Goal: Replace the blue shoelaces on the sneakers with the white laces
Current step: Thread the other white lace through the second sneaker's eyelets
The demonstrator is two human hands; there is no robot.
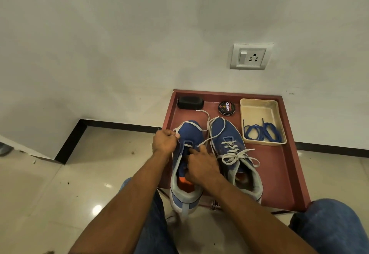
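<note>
Two blue sneakers stand side by side on a low reddish-brown table (283,173). The right sneaker (225,132) is fully laced with a white lace tied in a bow. On the left sneaker (191,134) a white lace (201,129) runs through only the lowest eyelets, and its loose ends trail over the toes. My left hand (164,140) is closed on one end of that lace at the shoe's left side. Over the shoe's tongue, my right hand (201,165) pinches the other end near an eyelet. The blue laces (261,133) lie in a cream tray (259,110).
A black shoe brush (190,103) and a round shoe polish tin (226,108) sit at the table's far edge against the white wall. A wall socket (250,57) is above. My knees in jeans (335,223) flank the table, on a glossy tiled floor (50,193).
</note>
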